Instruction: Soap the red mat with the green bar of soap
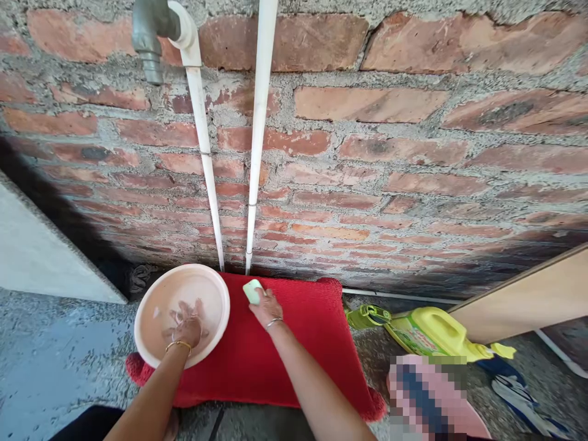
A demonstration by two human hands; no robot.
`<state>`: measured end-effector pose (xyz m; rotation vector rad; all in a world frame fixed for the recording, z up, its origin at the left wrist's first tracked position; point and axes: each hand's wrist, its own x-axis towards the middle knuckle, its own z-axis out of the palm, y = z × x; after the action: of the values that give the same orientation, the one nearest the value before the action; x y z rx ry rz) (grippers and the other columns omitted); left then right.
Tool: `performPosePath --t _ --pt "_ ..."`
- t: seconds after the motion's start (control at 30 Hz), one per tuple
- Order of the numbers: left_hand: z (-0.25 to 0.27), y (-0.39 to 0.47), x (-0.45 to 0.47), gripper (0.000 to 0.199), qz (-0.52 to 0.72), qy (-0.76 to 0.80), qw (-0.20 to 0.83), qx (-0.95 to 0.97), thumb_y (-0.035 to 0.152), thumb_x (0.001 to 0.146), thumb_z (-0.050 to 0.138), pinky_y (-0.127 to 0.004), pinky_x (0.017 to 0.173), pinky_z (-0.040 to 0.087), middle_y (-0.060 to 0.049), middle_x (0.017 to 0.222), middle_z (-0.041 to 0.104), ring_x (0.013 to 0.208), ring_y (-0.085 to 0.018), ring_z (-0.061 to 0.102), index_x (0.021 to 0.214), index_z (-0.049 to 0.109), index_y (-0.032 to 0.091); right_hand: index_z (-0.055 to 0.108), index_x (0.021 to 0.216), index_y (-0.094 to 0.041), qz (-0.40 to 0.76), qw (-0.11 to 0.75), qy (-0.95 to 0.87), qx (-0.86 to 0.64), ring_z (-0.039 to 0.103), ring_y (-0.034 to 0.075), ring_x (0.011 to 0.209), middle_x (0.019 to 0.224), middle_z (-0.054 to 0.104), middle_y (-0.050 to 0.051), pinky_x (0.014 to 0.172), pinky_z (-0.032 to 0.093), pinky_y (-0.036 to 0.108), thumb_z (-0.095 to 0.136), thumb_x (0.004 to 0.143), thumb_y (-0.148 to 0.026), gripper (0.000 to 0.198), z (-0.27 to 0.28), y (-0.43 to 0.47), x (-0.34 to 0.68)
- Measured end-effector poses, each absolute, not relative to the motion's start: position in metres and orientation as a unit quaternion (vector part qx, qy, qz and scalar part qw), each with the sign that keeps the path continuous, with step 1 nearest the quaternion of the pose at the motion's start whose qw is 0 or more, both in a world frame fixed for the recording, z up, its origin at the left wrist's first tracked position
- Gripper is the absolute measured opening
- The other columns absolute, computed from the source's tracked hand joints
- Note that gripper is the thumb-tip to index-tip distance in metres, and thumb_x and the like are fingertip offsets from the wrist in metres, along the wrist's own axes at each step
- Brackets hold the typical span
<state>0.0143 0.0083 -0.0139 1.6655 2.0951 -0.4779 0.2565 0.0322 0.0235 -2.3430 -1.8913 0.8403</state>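
My left hand (187, 327) is dipped into the water of a pale pink basin (146, 306), its fingers spread and blurred a little by the water. A small pale piece (156, 312) shows near the basin's left side; I cannot tell what it is. My right hand (267, 309) grips a pale green bar of soap (252, 291) just right of the basin, over a red cloth-covered surface (316, 343). The basin stands on the left end of that red surface.
Behind is a brick wall (367, 141) with two white pipes (260, 110) and a grey tap (151, 43). At right lie a yellow detergent bottle (432, 331), a green bottle (365, 316), a pink container (463, 410) and a shoe (519, 398). A pale slab (46, 239) stands left.
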Motion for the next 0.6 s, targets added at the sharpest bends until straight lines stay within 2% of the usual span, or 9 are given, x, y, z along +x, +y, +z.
performPosePath --t 0.17,0.27,0.43,0.6 --pt "-0.007 0.008 0.019 0.087 -0.185 0.767 0.187 0.586 0.038 0.08 0.062 -0.077 0.091 0.032 -0.019 0.16 0.006 0.14 -0.051 0.014 0.15 0.011 0.038 0.044 0.138 -0.027 0.229 0.006 -0.485 -0.844 0.056 0.023 0.113 0.124 0.052 0.009 0.093 0.043 0.032 0.054 0.084 -0.041 0.056 0.024 0.01 0.36" --pt "-0.005 0.007 0.018 0.084 -0.187 0.76 0.195 0.592 0.036 0.082 0.061 -0.077 0.091 0.033 -0.02 0.16 0.007 0.14 -0.051 0.012 0.15 0.012 0.038 0.043 0.138 -0.025 0.209 0.019 -0.427 -0.879 0.059 0.025 0.107 0.12 0.054 0.011 0.089 0.045 0.036 0.05 0.085 -0.045 0.057 0.022 0.006 0.378" --pt "-0.003 0.007 0.018 0.083 -0.195 0.76 0.189 0.59 0.039 0.083 0.061 -0.078 0.091 0.032 -0.02 0.16 0.006 0.141 -0.05 0.011 0.15 0.012 0.039 0.05 0.132 -0.027 0.232 0.067 -0.512 -0.824 0.057 0.023 0.11 0.12 0.054 0.008 0.091 0.044 0.032 0.057 0.081 -0.041 0.054 0.018 0.035 0.303" --pt "0.003 0.009 0.021 0.086 -0.193 0.764 0.194 0.585 0.034 0.081 0.063 -0.076 0.091 0.035 -0.02 0.16 0.005 0.141 -0.05 0.013 0.15 0.012 0.039 0.053 0.127 -0.029 0.266 0.061 -0.626 -0.731 0.054 0.022 0.111 0.121 0.052 0.007 0.091 0.042 0.031 0.061 0.08 -0.038 0.049 0.018 0.078 0.214"
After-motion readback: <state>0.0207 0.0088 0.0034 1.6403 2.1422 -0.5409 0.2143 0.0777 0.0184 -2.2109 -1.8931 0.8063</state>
